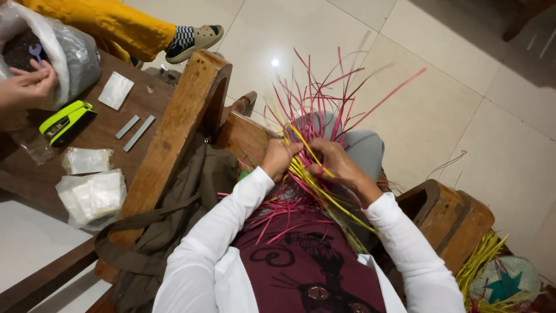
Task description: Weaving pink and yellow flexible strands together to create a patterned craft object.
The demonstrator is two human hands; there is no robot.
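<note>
Nearest the camera, a dark maroon apron and two white sleeves are seen, the arms being drawn in so that the work sits over the lap. The left hand is closed around a bundle of yellow strips, apparently pinching them where they cross so the weave is kept tight. The right hand is closed on the same yellow strips just beside it, with a thumb pressed down over one strip; the exact finger positions cannot be made out. The pink strips are fanned upward and outward beyond the hands, left loose as free ends, too many to be counted; a few pink ends are also spread on the lap.

Two wooden armrests are seen on either side, with an olive cloth bag draped over the left one. At lower right, one woven piece with a green star is laid on spare yellow strips.

Further left, a dark table carries one lime-green stapler, two staple bars, and three small clear packets. Another person's hand is held at a plastic bag, and one sandalled foot rests on the pale tiled floor
</note>
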